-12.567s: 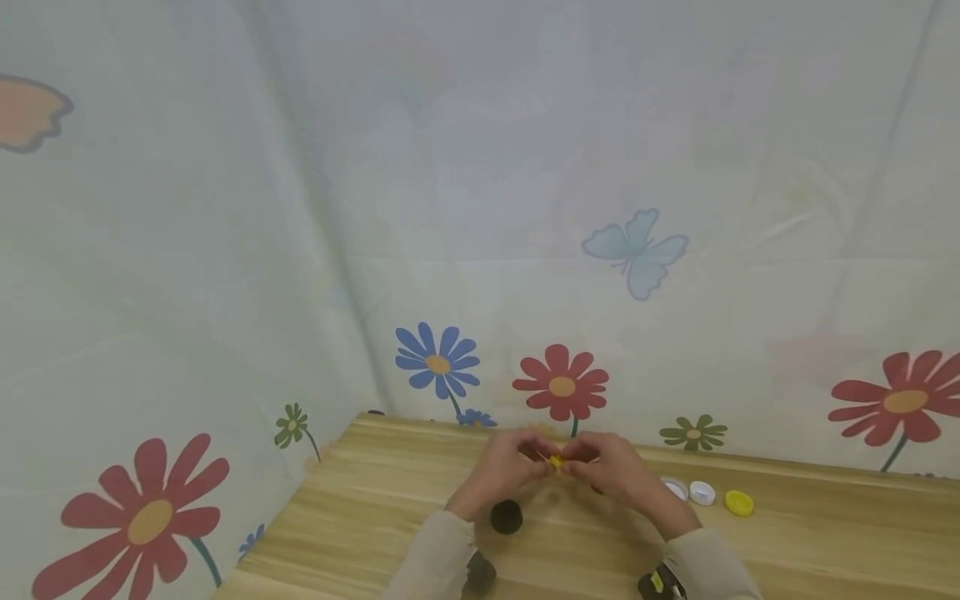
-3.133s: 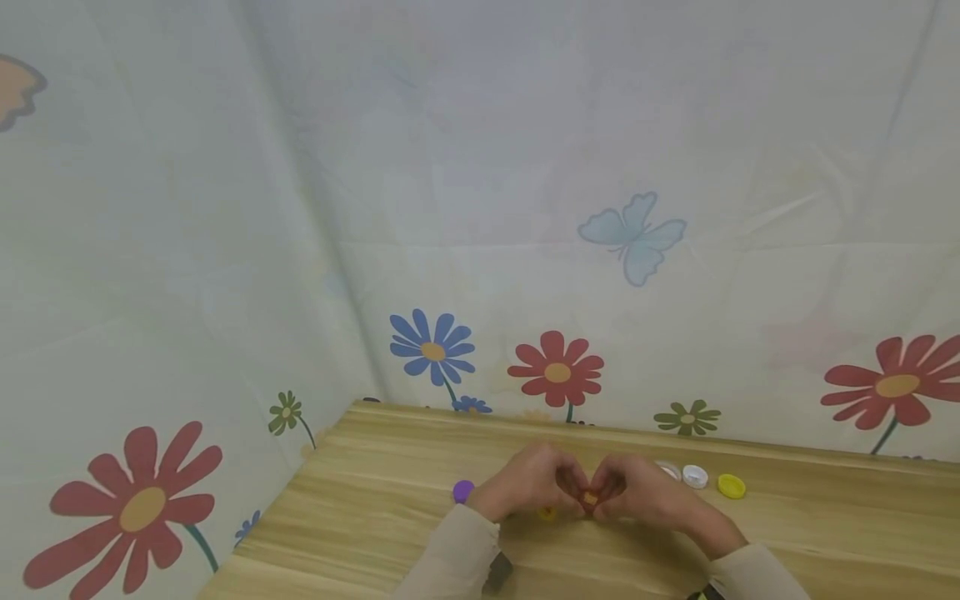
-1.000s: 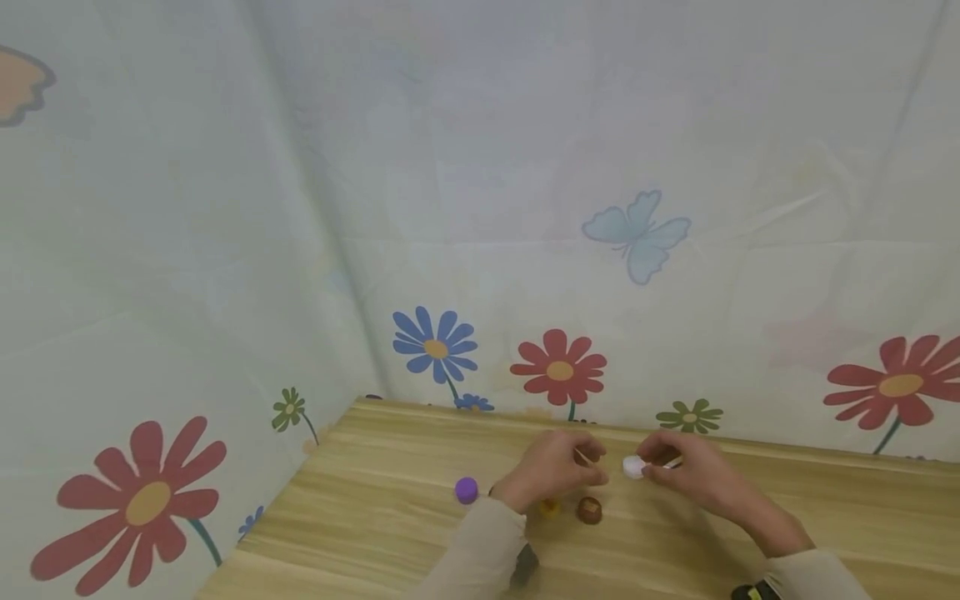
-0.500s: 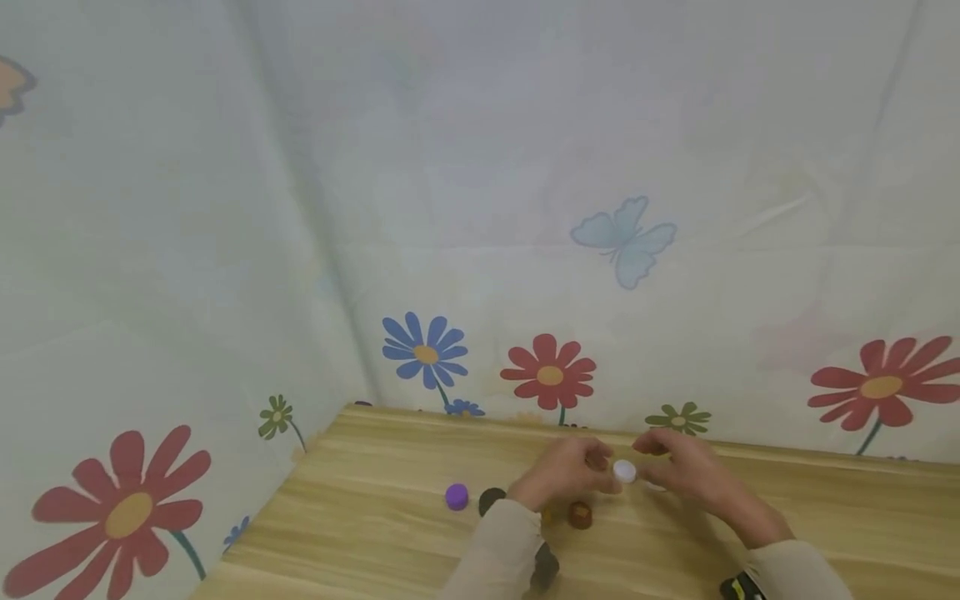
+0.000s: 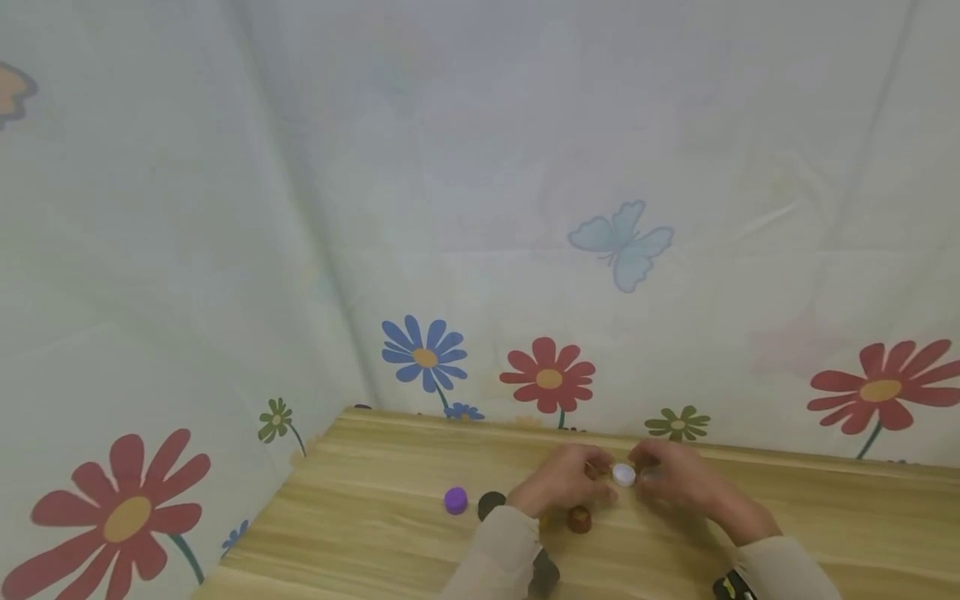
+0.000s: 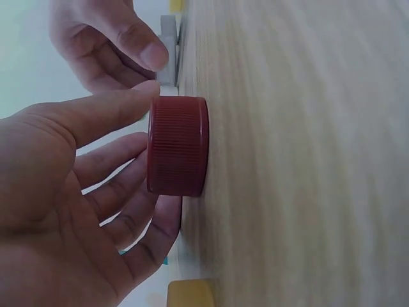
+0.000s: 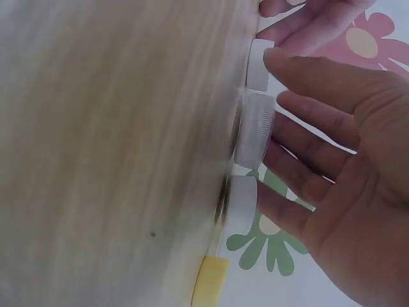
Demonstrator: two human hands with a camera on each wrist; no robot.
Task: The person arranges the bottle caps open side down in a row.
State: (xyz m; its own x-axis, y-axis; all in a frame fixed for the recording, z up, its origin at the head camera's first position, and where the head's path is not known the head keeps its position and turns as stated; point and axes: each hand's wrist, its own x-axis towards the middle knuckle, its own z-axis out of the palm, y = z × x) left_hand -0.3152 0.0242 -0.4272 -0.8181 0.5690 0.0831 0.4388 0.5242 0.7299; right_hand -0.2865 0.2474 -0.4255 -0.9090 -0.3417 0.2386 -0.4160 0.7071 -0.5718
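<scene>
A small white bottle cap [image 5: 623,475] lies on the wooden table between my hands. My left hand [image 5: 567,481] is just left of it, fingers loosely bent with nothing between them. My right hand [image 5: 678,477], blurred, is just right of it; in the right wrist view its thumb tip overlaps the edge of the white cap [image 7: 259,64]. Its other fingers spread behind a clear cap [image 7: 255,131] and another white cap [image 7: 241,204]. A ribbed red-brown cap [image 6: 178,146] stands on the table in front of my left fingers [image 6: 124,163].
A purple cap [image 5: 455,501] and a dark round cap [image 5: 492,506] sit left of my left hand. One yellow cap [image 6: 190,294] shows low in the left wrist view, another yellow cap [image 7: 209,281] in the right wrist view. A flowered curtain [image 5: 480,208] rises behind the table [image 5: 375,500].
Both hands earlier pinched a yellow piece, then the red-brown cap, which now stands on the table. The right hand brought the white cap leftward and has let go of it.
</scene>
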